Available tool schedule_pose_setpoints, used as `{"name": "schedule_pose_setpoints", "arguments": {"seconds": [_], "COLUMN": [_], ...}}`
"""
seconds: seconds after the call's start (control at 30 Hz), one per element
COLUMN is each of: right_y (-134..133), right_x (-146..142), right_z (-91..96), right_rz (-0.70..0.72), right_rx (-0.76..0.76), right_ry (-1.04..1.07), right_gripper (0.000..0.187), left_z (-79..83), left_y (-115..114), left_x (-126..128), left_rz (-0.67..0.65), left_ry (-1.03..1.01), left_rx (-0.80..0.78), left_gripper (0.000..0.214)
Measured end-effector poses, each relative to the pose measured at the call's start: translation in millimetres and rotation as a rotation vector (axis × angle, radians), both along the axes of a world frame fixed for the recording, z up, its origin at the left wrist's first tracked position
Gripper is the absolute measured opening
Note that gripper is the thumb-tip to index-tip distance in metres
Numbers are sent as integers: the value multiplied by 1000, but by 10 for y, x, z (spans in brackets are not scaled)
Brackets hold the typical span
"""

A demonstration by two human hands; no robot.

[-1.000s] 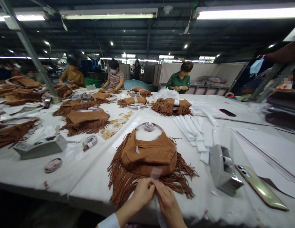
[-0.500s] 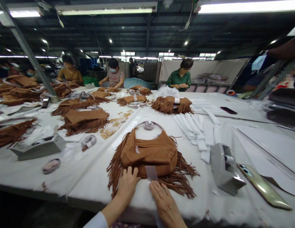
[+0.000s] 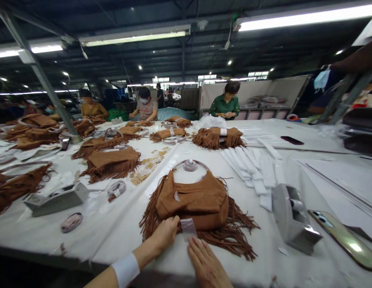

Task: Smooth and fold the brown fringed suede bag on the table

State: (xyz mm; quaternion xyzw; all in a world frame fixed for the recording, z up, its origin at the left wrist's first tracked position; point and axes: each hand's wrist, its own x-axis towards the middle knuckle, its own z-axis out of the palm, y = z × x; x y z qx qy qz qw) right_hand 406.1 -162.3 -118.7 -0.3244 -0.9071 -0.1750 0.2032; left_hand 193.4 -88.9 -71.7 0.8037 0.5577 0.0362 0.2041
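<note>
A brown suede handbag [image 3: 192, 200] with long fringe lies in front of me, its strap loop pointing away from me. A translucent strip [image 3: 188, 229] hangs from its lower edge onto the white tabletop. My left hand [image 3: 165, 235] is closed at the bag's lower edge, just left of the strip; its fingertips are partly hidden. With its fingers stretched out, my right hand [image 3: 207, 262] lies flat on the table, its fingertips at the strip's near end. A wrapped strap coil [image 3: 190, 165] rests inside the strap loop.
On the right are a grey tape dispenser [image 3: 295, 220], a gold phone [image 3: 345, 238] and white foam strips [image 3: 246, 166]. Another dispenser [image 3: 57, 198] and a strap coil [image 3: 116, 190] sit left. More fringed bags [image 3: 112, 162] lie beyond. Several people work across the table.
My left hand has gone from spread fingers below the bag to closed fingers at its lower edge. My right hand stays flat by the strip. The view has tilted slightly upward.
</note>
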Motion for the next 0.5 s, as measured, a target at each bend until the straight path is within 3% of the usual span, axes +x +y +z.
{"name": "schedule_pose_setpoints", "arguments": {"seconds": [0.17,0.37,0.5], "right_y": [-99,-133,-26], "right_x": [-65,-224,-306], "right_z": [45,-124,-152], "right_rz": [-16,-180,-267], "right_rx": [-206,-147,-177], "right_ry": [-14,102,169], "right_gripper": [67,57,44], "left_z": [182,555,709], "left_y": [141,237,282], "left_x": [7,-6,0], "left_rz": [18,47,50], "left_ry": [-80,-181,-225], "left_rx": [-13,37,49], "left_gripper": [13,8,12]}}
